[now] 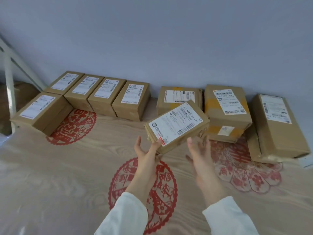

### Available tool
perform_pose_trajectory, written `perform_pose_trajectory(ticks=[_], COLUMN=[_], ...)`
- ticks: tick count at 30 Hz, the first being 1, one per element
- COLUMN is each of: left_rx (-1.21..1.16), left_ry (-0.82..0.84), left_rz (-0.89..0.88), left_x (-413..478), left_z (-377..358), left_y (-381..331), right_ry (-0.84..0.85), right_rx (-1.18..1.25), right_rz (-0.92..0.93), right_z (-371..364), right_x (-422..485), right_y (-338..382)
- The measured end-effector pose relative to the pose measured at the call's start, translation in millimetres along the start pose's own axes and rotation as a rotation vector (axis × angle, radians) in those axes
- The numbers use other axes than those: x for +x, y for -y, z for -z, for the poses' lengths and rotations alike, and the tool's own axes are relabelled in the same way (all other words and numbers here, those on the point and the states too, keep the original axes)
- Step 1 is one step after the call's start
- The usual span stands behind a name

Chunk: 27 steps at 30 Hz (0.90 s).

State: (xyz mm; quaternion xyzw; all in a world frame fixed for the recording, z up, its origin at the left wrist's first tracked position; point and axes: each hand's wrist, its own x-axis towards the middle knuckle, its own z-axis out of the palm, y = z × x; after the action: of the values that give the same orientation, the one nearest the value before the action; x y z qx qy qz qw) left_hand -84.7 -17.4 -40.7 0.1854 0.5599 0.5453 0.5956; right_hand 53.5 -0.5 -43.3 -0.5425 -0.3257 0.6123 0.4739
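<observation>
A flat cardboard parcel (176, 122) with a white shipping label on top sits tilted at mid-table, its near end raised. My left hand (147, 153) is palm up with straight fingers, the fingertips touching the parcel's near left corner from below. My right hand (201, 158), blurred and with fingers spread, hovers just by the parcel's near right edge; I cannot tell whether it touches. Both arms wear white sleeves.
Several labelled boxes (105, 94) line the wall at the left, with one more (40, 111) in front of them. Behind the parcel stands a box (177, 95); to its right are a stacked pair (227, 104) and a long box (277, 122). The wood-grain table (67, 167) bears red paper-cut patterns. A white metal frame (8, 82) stands at the far left.
</observation>
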Motion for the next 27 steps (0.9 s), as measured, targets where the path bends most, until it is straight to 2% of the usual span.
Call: perform_pose_trajectory(ticks=[4,9,14,18,23,27], left_rx=[0.075,0.140,0.301,0.406,0.361,0.343], left_ry=[0.098,0.163,0.193,0.380,0.403,0.438], left_rz=[0.053,0.064,-0.051,-0.117,-0.168,-0.222], left_x=[-45.4,-73.2,-40.8,-20.5,-2.6,6.1], left_z=[5.2,17.9,45.6,51.0,47.7,44.1], left_y=[36.5,60.5,68.9,80.0,97.0,107.2], right_ry=[0.092,-0.002,-0.075,-0.034,0.120,0.158], right_rx=[0.077,0.180,0.135,0.112,-0.071,-0.155], right_rz=[-0.055,-0.068,-0.045,0.049,0.194,0.299], right_z=[-2.8,13.8,35.5,39.2,43.0,50.6], right_x=[-48.1,-69.1,-61.5,-52.0,-42.5,-35.6], right_y=[-31.1,-42.6,-65.9,-87.4,-103.2,-107.7])
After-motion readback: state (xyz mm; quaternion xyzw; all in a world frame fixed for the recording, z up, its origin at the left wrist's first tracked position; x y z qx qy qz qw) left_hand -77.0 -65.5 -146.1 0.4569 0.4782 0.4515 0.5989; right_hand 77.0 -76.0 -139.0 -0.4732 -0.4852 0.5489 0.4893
